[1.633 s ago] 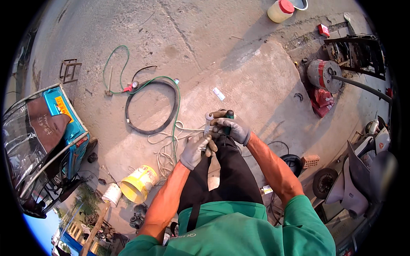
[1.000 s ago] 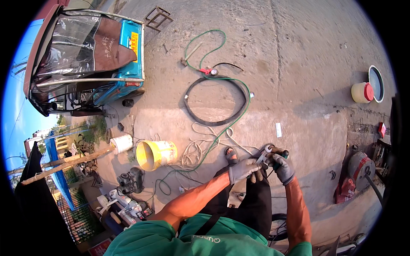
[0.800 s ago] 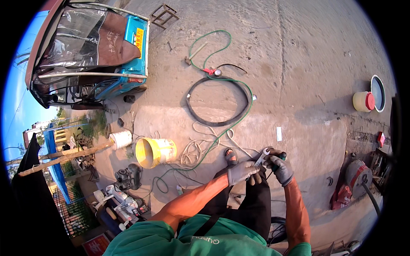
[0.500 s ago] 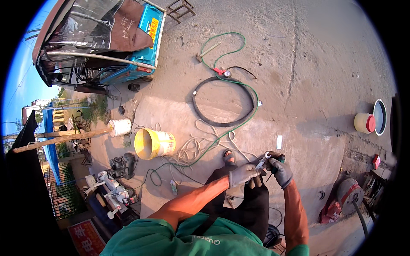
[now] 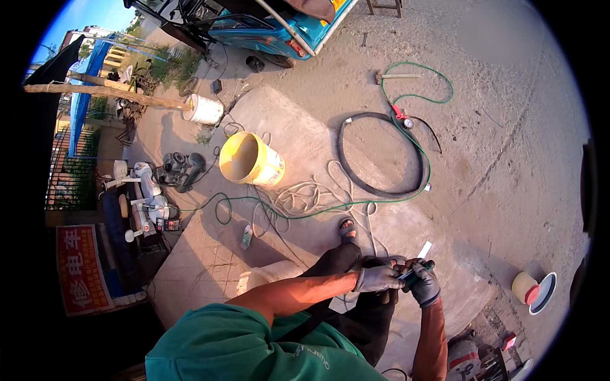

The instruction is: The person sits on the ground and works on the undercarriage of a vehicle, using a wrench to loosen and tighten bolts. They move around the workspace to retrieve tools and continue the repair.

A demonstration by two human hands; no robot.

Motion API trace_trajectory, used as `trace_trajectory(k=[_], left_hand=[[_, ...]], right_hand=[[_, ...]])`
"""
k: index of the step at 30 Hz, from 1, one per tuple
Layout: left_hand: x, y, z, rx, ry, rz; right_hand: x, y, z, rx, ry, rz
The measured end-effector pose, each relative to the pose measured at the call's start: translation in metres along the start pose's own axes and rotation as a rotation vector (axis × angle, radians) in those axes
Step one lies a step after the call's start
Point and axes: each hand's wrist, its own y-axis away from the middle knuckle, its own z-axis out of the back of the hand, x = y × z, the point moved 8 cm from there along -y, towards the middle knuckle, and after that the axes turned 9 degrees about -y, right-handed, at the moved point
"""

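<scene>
The person's 2 gloved hands meet in front of the dark trousers (image 5: 365, 320), above the concrete. The left hand (image 5: 377, 279) is curled shut around a metal wrench (image 5: 405, 275), of which only a slim bright edge shows beyond the fingers. The right hand (image 5: 424, 290), just beside it, has its fingers wrapped around the dark green handle of a screwdriver (image 5: 429, 264); how the 2 tools touch each other, if at all, cannot be told, as the gloves cover most of both.

A white strip (image 5: 425, 249) lies on the ground just beyond the right hand. Near the sandaled foot (image 5: 347, 230), pale rope (image 5: 298, 198) lies in loose loops, crossed by a green hose (image 5: 337, 208) that runs along the edge of a black rubber ring (image 5: 342, 147). Beside the ring are a red-handled inflator (image 5: 398, 112) with a round gauge (image 5: 408, 124) and, farther out, a hammer (image 5: 401, 76). A yellow bucket (image 5: 270, 168) stands tilted in view left of the ring, near a white bucket (image 5: 206, 110).
</scene>
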Motion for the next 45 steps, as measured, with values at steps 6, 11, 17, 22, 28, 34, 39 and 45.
trace_trajectory(k=[6,11,17,22,28,34,39,45], left_hand=[[0.019,0.087,0.091,-0.173,-0.065,0.061],[0.085,0.234,0.199,-0.641,0.101,0.051],[0.244,0.418,0.177,-1.159,0.26,0.345],[0.369,0.422,0.039,-1.171,0.47,0.445],[0.408,0.337,-0.118,-1.145,0.913,0.365],[0.405,0.268,-0.179,-1.256,1.069,0.189],[0.431,0.224,-0.204,-1.292,1.223,0.048],[0.464,0.197,-0.207,-1.416,1.072,-0.031]], right_hand=[[-0.014,-0.069,-0.073,-0.078,-0.142,0.03],[-0.017,-0.127,-0.105,-0.113,-0.099,-0.136],[-0.021,-0.169,-0.135,-0.079,0.532,-0.368],[-0.015,-0.171,-0.075,-0.151,0.926,-0.773],[0.027,-0.118,-0.034,-0.354,1.262,-0.965],[0.041,-0.1,-0.06,-0.279,1.803,-1.231],[0.0,-0.154,-0.156,-0.122,2.046,-1.142],[-0.114,-0.193,-0.308,0.128,2.085,-1.038]])
